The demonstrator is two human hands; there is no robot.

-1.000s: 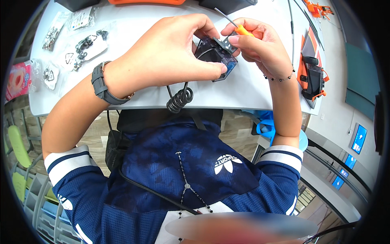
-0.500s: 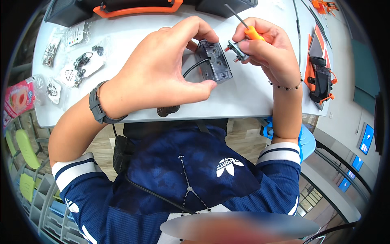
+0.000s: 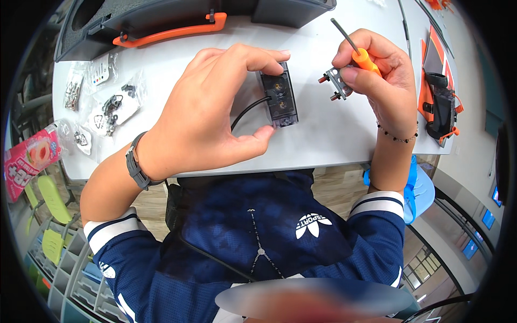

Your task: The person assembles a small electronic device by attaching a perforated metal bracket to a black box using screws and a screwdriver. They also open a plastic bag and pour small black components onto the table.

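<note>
1. Shirt (image 3: 215, 261): white leaf-shaped emblem (image 3: 314, 225) on the chest, with a line of bold capital lettering across it. Smaller white emblem on the left sleeve (image 3: 110, 266), its detail too small for me.
2. Pink packet (image 3: 32, 159): large white lettering beside a fruit picture; I cannot make out the small print.
3. Clear bag (image 3: 119, 110): black triangular sign on white.
4. Small bag (image 3: 82, 141): similar triangular sign.
5. White card (image 3: 100, 73): small coloured dots.
6. Blue screen (image 3: 489, 218): marks too small to read.

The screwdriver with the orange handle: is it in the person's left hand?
No, the screwdriver is in the right hand, while the left hand holds the black box.
</note>
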